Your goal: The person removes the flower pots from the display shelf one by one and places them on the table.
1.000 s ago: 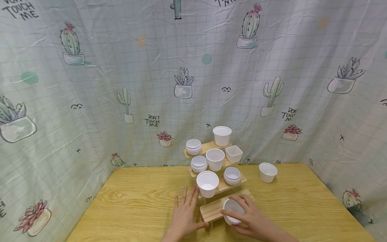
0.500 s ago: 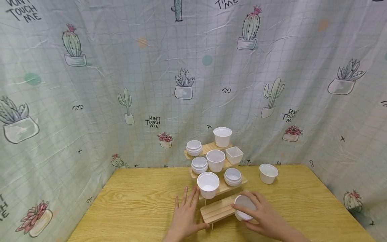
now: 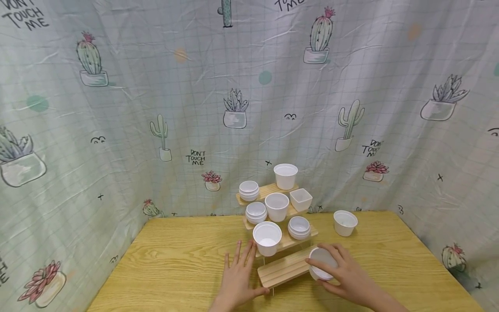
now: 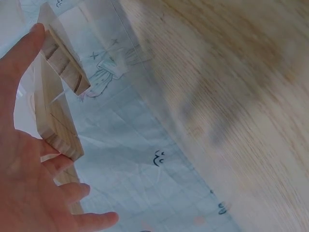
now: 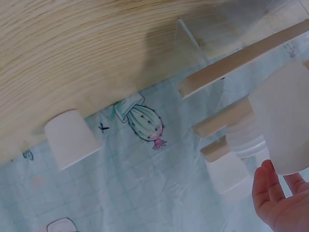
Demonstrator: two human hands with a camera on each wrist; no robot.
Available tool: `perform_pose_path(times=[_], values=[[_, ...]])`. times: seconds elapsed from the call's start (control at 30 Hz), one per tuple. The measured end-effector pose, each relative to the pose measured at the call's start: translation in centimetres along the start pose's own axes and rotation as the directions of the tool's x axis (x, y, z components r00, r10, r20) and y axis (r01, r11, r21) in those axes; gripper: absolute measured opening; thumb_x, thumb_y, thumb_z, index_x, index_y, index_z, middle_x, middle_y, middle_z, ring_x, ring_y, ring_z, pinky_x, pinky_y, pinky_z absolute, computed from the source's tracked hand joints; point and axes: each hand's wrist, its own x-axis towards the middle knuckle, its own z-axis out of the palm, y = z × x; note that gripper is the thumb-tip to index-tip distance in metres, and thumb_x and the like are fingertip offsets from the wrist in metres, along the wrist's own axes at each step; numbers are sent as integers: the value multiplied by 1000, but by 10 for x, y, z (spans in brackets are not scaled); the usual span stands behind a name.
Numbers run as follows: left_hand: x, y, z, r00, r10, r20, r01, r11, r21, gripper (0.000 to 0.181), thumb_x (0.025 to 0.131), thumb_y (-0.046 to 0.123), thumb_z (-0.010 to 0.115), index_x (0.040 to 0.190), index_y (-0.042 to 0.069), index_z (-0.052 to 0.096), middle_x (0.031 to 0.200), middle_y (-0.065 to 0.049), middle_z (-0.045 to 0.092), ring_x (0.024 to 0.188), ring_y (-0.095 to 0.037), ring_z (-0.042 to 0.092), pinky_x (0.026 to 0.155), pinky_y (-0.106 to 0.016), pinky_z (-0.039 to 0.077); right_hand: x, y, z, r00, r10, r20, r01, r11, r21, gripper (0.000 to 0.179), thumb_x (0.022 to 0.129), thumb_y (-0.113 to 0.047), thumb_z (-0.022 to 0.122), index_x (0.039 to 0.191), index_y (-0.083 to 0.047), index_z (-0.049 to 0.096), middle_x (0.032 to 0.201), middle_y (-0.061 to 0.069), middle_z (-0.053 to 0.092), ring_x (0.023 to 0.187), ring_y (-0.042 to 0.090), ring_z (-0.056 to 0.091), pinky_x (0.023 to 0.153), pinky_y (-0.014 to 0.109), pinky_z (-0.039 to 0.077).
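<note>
My right hand (image 3: pixel 347 275) grips a round white plastic pot (image 3: pixel 322 262) by its sides, at the right end of the bottom step (image 3: pixel 282 268) of a tiered wooden stand. In the right wrist view the pot (image 5: pixel 285 118) tilts beside the ends of the steps, with fingertips at its rim. My left hand (image 3: pixel 237 281) lies spread at the stand's left side, its thumb at the front corner of the bottom step. The left wrist view has the fingers of this hand (image 4: pixel 29 179) straight or loosely bent along the wooden step ends.
Several white pots stand on the upper steps, among them a square pot (image 3: pixel 301 199) and a wide round pot (image 3: pixel 267 238). Another round pot (image 3: pixel 345 223) stands on the wooden table (image 3: pixel 175 260) to the right. A cactus-print curtain (image 3: pixel 249 86) hangs behind.
My right hand has moved the pot rightward, from over the bottom step to its right end. The left hand keeps its place at the stand.
</note>
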Motion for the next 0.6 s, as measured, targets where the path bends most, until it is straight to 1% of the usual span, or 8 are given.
perform_pose_path(times=[0.03,0.1,0.2,0.27,0.43,0.53,0.6], values=[[0,0,0,1000,0,2,0,1000,0,112,56,70,64,142,12,22,149,-4,21,136,-36,15,98,-66,24,-1,1,0,1000,7,0,-7,1000,-5,42,81,-54,52,119,-36,54,117,8,51,95,15,41,67,38,47],[1,0,0,1000,0,-1,0,1000,-1,112,56,70,63,142,12,22,149,-3,21,136,-36,15,98,-66,24,-2,3,-1,1000,17,-4,-17,1000,-2,42,81,-54,52,119,-35,55,116,8,51,95,16,41,67,39,46],[0,1,0,1000,3,-12,-3,1000,-5,111,57,70,62,142,11,23,149,-4,22,136,-36,16,97,-67,24,-4,5,-2,999,29,-18,-30,1000,-7,43,79,-52,58,118,-35,56,116,7,51,94,16,42,65,39,47],[0,1,0,1000,4,-17,-4,1000,-6,110,57,70,62,142,11,23,149,-4,22,136,-36,16,97,-67,24,-5,7,-4,999,39,-14,-40,999,-21,45,77,-50,61,119,-35,55,117,7,50,95,16,42,65,38,47],[1,1,0,1000,-1,-10,1,1000,-3,110,58,71,62,142,12,23,149,-3,22,136,-36,15,98,-66,24,-8,12,-5,998,66,-12,-67,997,-37,42,84,-53,47,121,-34,54,117,6,50,96,16,42,69,38,43],[1,1,1,1000,-3,-5,3,1000,-3,110,57,71,62,142,12,23,149,-3,22,136,-36,15,98,-66,23,-10,16,-5,996,93,-11,-93,995,-44,45,87,-57,34,120,-34,54,116,5,50,96,18,43,71,39,41],[1,1,0,1000,-3,-2,3,1000,4,110,57,71,62,141,12,24,149,-4,23,136,-36,15,98,-66,23,-11,19,-4,994,111,-9,-111,992,-51,48,87,-58,30,119,-33,55,115,6,51,97,19,44,73,39,39]])
